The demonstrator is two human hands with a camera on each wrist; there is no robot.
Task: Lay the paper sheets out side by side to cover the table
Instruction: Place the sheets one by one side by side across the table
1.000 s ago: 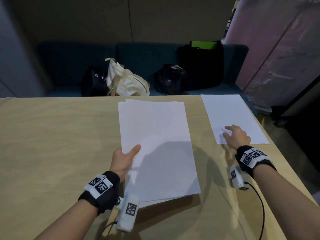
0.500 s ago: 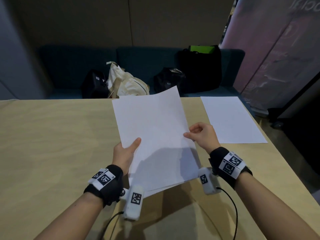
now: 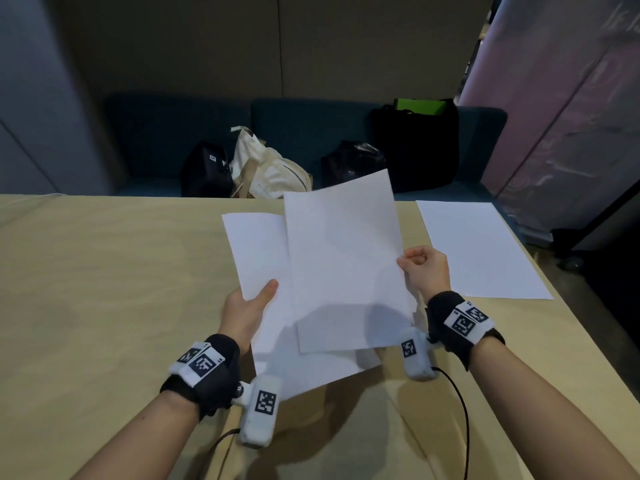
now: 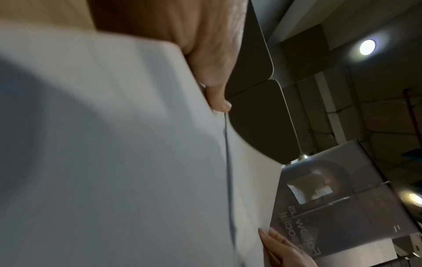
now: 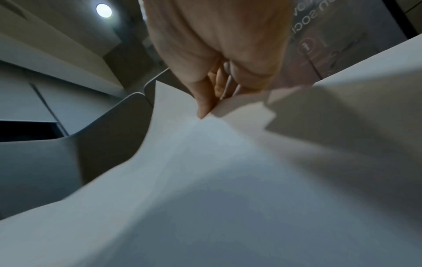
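My left hand (image 3: 249, 303) grips a stack of white paper sheets (image 3: 258, 251) by its left edge, thumb on top, held above the wooden table (image 3: 104, 289). My right hand (image 3: 420, 268) pinches the right edge of the top sheet (image 3: 346, 265), which is slid to the right and lifted off the stack. One single sheet (image 3: 479, 247) lies flat at the table's far right corner. In the left wrist view the stack (image 4: 114, 162) fills the frame under my thumb. In the right wrist view my fingers pinch the top sheet (image 5: 205, 180).
A dark blue sofa (image 3: 156, 140) runs behind the table with a black bag (image 3: 206, 171), a cream tote (image 3: 270, 171), a dark pouch (image 3: 351, 164) and a large black bag (image 3: 415, 147). A pinkish banner panel (image 3: 561, 116) stands beyond the table's right edge.
My right hand left the sheet laid at the right, came to the stack and pinched its top sheet. That sheet now slides rightward off the stack, which my left hand lifted.
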